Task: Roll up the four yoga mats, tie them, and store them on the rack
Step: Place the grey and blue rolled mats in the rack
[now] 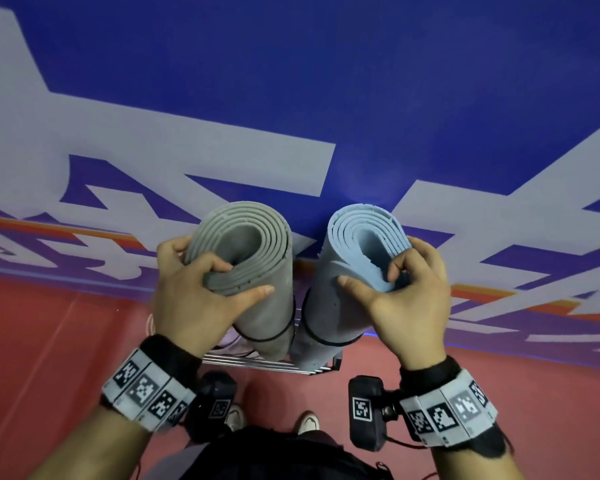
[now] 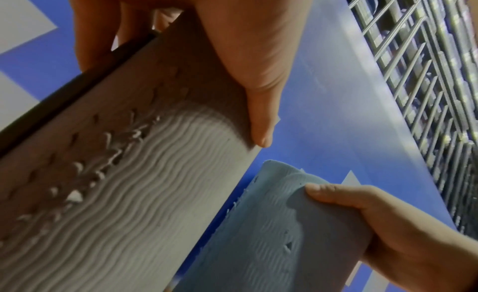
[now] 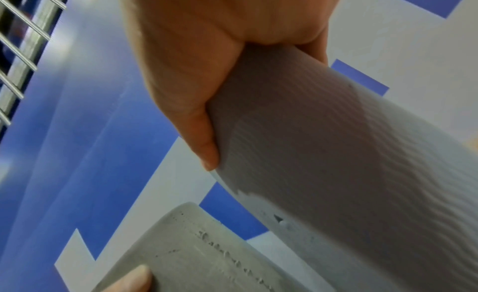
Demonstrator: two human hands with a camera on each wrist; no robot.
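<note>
1. Nearest: both wrists wear marker bands, each with a black camera unit; shoes on red floor (image 1: 66, 341) below.
2. Left hand (image 1: 194, 289) curled round the top of the grey mat (image 1: 257, 271), fingertips hooked into the roll's open end, thumb flat on the outside.
3. Right hand (image 1: 406, 296) grips the blue mat (image 1: 326, 306) the same way: fingers tucked into the core, thumb on the outer wall.
4. Both mats are rolled, upright, side by side, each with a black band (image 1: 271, 337) round its lower part. Bottoms sit in or at the wire rack (image 1: 257, 362); exact seating hidden.
5. Behind: blue wall (image 1: 395, 81) with pale lettering.
6. Judgement: storing step, two mats going in together. Do it well by keeping the rolls vertical, pushing straight down until they bottom out, and not squeezing the ends so hard that layers telescope. Release only once each stands alone. Other two mats not visible.
</note>
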